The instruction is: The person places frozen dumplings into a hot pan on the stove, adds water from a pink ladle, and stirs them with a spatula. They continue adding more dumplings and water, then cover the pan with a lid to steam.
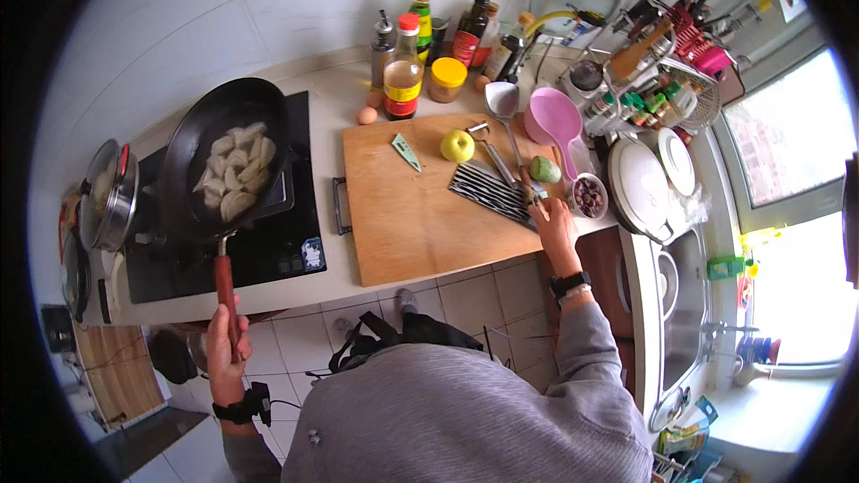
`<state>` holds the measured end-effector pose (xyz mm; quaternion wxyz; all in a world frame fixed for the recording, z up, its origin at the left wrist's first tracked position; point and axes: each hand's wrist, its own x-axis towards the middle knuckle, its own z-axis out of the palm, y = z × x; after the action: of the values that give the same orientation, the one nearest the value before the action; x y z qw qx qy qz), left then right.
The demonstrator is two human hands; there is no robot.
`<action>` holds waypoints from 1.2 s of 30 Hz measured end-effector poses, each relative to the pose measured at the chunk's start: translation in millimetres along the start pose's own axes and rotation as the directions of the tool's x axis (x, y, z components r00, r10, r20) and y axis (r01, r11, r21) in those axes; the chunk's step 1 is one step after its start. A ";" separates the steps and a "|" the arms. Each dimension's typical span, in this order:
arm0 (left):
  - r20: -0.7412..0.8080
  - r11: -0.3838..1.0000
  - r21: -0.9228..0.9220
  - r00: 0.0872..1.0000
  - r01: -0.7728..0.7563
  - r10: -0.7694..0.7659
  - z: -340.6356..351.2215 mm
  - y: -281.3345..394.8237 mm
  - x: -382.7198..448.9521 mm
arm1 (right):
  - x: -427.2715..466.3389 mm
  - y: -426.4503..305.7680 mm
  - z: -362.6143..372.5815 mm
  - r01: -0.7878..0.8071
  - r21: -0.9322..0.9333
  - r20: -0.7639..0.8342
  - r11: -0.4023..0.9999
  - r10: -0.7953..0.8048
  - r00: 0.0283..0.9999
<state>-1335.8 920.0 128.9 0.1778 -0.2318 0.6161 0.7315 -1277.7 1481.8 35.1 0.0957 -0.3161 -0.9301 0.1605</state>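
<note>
My left hand (227,342) grips the red-brown handle of a black frying pan (184,168). The pan is tilted over the cooktop (295,241), with several pale dumplings (235,168) inside. At the board's right side, the fingers of my right hand (556,225) close around the lower end of the wooden handle of a metal spatula (502,100). Its blade rests past the board's far edge. Beside that hand lies a flat black-and-white striped thing (490,191). A peeler (498,159), a cut green vegetable (545,170) and a yellow-green apple (458,146) are on the wooden cutting board (409,215).
A pink ladle (553,117) and a bowl of dark red fruit (588,197) stand right of the board. Sauce bottles (402,74) and eggs (366,115) line the back. A lidded pot (111,201) is far left; a white cooker (637,184) stands near the sink (681,308).
</note>
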 end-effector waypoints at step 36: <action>0.262 0.997 0.038 0.962 0.072 -0.079 -106.6 24.5 33.2 | -0.2 -320.5 -118.0 0.897 -0.097 0.029 0.432 -0.899 0.436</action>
<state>-1363.9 809.9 116.2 0.2892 -0.1533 0.5879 0.7397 -1423.3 1269.8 260.0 0.1633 0.2193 -0.9613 0.0353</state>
